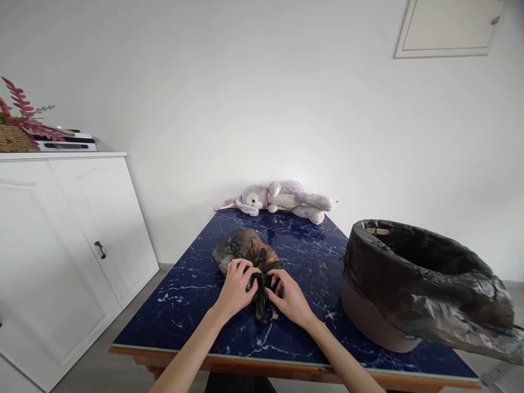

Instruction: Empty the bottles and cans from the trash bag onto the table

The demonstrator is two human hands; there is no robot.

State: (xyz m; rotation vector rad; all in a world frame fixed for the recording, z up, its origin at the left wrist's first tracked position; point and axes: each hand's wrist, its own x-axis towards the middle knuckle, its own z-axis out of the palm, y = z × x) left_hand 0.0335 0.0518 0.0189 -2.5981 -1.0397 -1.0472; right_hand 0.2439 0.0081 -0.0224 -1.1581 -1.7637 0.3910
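Note:
A filled black plastic garbage bag (233, 246) lies on the blue marble-patterned table (190, 305). Its thin plastic lets brownish contents show through. At the gathered, twisted neck, my left hand (237, 286) pinches the plastic from the left with thumb and fingers. My right hand (290, 297) grips the same neck from the right, fingers curled. The loose end of the bag hangs down between both hands toward me. Whether the neck is knotted, I cannot tell.
On the table's right side stands a brown trash can (368, 314) lined with a black bag (409, 278) that spills past the edge. A grey plush rabbit (286, 197) lies at the far edge against the wall. A white cabinet (73, 229) stands left.

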